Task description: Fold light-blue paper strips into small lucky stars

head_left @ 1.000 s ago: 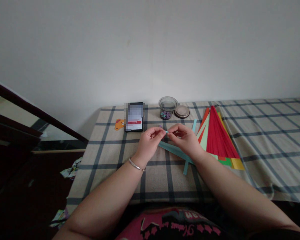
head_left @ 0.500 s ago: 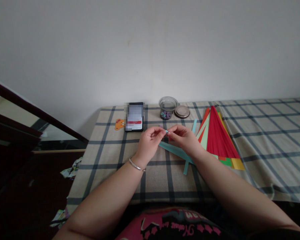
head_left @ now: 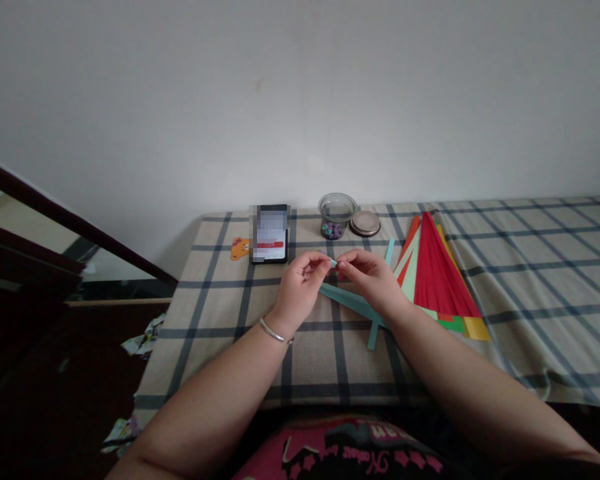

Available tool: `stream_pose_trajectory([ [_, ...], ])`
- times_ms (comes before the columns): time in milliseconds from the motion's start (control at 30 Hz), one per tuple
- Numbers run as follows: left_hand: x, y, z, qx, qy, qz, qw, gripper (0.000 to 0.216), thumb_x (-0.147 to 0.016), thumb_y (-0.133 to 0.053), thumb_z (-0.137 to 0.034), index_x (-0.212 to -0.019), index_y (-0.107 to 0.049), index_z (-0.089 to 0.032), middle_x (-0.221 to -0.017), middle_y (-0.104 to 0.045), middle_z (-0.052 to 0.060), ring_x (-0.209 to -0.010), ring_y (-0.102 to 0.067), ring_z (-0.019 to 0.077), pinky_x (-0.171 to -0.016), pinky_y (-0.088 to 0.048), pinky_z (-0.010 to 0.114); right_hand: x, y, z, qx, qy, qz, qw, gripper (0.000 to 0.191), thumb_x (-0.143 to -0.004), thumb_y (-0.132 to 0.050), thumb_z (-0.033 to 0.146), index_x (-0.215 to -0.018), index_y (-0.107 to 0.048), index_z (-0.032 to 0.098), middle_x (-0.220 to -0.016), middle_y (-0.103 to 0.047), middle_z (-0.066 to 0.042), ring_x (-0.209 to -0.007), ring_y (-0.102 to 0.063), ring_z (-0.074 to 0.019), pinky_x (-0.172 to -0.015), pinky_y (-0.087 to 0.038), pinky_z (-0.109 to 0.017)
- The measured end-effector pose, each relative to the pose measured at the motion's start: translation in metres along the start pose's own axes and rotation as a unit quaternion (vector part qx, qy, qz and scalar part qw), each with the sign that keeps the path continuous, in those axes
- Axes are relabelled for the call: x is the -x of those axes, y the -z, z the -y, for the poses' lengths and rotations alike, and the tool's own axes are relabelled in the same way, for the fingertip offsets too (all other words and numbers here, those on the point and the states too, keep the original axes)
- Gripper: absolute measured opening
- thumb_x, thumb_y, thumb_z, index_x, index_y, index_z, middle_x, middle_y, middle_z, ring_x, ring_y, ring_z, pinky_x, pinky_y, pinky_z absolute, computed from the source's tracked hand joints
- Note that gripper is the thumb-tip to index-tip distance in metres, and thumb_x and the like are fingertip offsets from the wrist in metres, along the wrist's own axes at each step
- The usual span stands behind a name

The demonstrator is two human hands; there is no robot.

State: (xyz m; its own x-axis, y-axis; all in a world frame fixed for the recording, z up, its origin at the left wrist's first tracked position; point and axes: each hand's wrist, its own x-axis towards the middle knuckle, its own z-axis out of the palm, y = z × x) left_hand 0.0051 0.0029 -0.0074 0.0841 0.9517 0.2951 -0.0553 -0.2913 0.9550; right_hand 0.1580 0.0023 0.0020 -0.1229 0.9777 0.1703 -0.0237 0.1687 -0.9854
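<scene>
The room is dimly lit by a flat, greyish light whose source is out of view. The white wall (head_left: pixel 290 113) is the palest broad area, darkening toward the upper corners. The floor (head_left: pixel 45 380) at lower left sinks to near-black, its detail mostly lost. Shadows on the tabletop (head_left: pixel 220 360) are faint and soft-edged. The bracelet (head_left: pixel 271 331) catches a small glint, the clear plastic cup (head_left: pixel 337 217) a thin highlight along its rim. The phone (head_left: pixel 276 233) has a lit screen, partly masked by coarse pixel blocks. Wide-angle stretch enlarges the forearms (head_left: pixel 195 400) toward the lower corners. Fine detail is soft: the light-blue paper strip (head_left: pixel 333 263) between the fingers (head_left: pixel 321 268) shows little texture.
</scene>
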Motion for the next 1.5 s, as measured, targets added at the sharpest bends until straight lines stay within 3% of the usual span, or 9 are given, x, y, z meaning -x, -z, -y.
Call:
stream_pose_trajectory([
  [167, 0.000, 0.001, 0.000, -0.020, -0.001, -0.011, 1.000, 0.022, -0.083, -0.064, -0.039, -0.087, -0.063, -0.018, -0.085, -0.069, 0.003, -0.076, -0.065, 0.0135, -0.073, -0.053, 0.026, 0.000, -0.001, 0.001, -0.016, -0.006, 0.013, 1.000, 0.025, -0.075, -0.072, 0.044, -0.077, -0.066, 0.020, -0.072, -0.068, 0.000, -0.065, -0.061, -0.0117, -0.066, -0.050, -0.026],
  [500, 0.002, 0.001, -0.004, -0.038, -0.009, 0.017, 0.999, 0.023, -0.083, -0.064, -0.040, -0.085, -0.066, -0.018, -0.083, -0.071, 0.004, -0.076, -0.066, 0.0146, -0.071, -0.054, 0.027, 0.001, -0.001, 0.004, 0.037, 0.005, -0.007, 0.999, 0.032, -0.072, -0.070, 0.050, -0.071, -0.061, 0.020, -0.066, -0.064, 0.000, -0.059, -0.057, -0.0128, -0.057, -0.048, -0.027],
  [733, 0.001, 0.001, -0.005, -0.077, -0.023, 0.023, 0.997, 0.022, -0.084, -0.063, -0.039, -0.085, -0.068, -0.018, -0.084, -0.071, 0.004, -0.077, -0.066, 0.0154, -0.072, -0.054, 0.027, 0.004, -0.001, 0.009, 0.101, 0.035, -0.016, 0.994, 0.019, -0.077, -0.066, 0.037, -0.072, -0.059, 0.020, -0.069, -0.062, 0.000, -0.063, -0.058, -0.0130, -0.059, -0.048, -0.026],
  [967, 0.002, 0.003, -0.010, -0.129, -0.080, 0.061, 0.986, 0.019, -0.085, -0.061, -0.023, -0.103, -0.067, -0.021, -0.101, -0.071, 0.005, -0.088, -0.066, 0.0153, -0.081, -0.054, 0.028, -0.001, 0.001, 0.005, 0.003, -0.035, 0.018, 0.999, 0.026, -0.072, -0.069, 0.041, -0.072, -0.055, 0.020, -0.064, -0.055, 0.003, -0.057, -0.053, -0.0104, -0.056, -0.046, -0.024],
  [1133, 0.002, 0.003, -0.010, -0.123, -0.066, 0.064, 0.988, 0.017, -0.082, -0.063, -0.021, -0.098, -0.068, -0.021, -0.097, -0.071, 0.004, -0.085, -0.067, 0.0149, -0.081, -0.055, 0.028, -0.002, 0.002, 0.003, -0.045, -0.067, 0.030, 0.996, 0.034, -0.070, -0.070, 0.050, -0.072, -0.056, 0.020, -0.066, -0.056, 0.003, -0.060, -0.054, -0.0109, -0.058, -0.049, -0.025],
  [1300, -0.001, 0.002, -0.003, -0.026, -0.020, 0.024, 0.999, 0.020, -0.080, -0.067, -0.029, -0.097, -0.066, -0.018, -0.095, -0.072, 0.006, -0.084, -0.068, 0.0157, -0.079, -0.056, 0.029, -0.003, 0.001, 0.002, -0.023, -0.041, -0.003, 0.999, 0.032, -0.072, -0.069, 0.050, -0.077, -0.058, 0.020, -0.070, -0.058, 0.001, -0.060, -0.053, -0.0108, -0.057, -0.048, -0.025],
  [1500, -0.002, 0.002, -0.002, 0.003, 0.010, 0.011, 1.000, 0.024, -0.077, -0.070, -0.034, -0.095, -0.067, -0.017, -0.096, -0.072, 0.007, -0.086, -0.069, 0.0163, -0.081, -0.057, 0.030, 0.001, 0.001, 0.001, 0.085, 0.040, -0.038, 0.995, 0.019, -0.078, -0.066, 0.038, -0.079, -0.061, 0.020, -0.074, -0.062, -0.001, -0.063, -0.055, -0.0125, -0.060, -0.047, -0.026],
])
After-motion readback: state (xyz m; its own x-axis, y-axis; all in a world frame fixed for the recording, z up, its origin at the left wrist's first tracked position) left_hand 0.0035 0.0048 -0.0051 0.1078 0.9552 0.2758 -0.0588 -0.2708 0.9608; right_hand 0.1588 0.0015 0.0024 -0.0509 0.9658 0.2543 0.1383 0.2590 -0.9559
